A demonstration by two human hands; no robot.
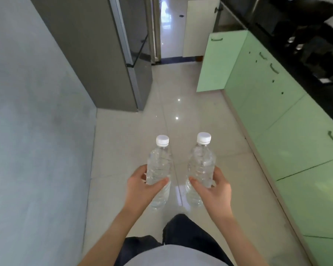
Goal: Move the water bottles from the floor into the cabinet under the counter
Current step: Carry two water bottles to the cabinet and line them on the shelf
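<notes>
I hold two clear water bottles with white caps upright in front of me, above the tiled floor. My left hand is wrapped around the middle of the left bottle. My right hand grips the right bottle the same way. The green cabinets under the black counter run along my right side. One green cabinet door farther ahead stands swung open into the aisle; the inside of that cabinet is hidden.
A grey fridge stands ahead on the left, beside a pale wall. A white door hangs open by the far doorway. A stove and dark pan sit on the counter. The tiled aisle runs between fridge and cabinets.
</notes>
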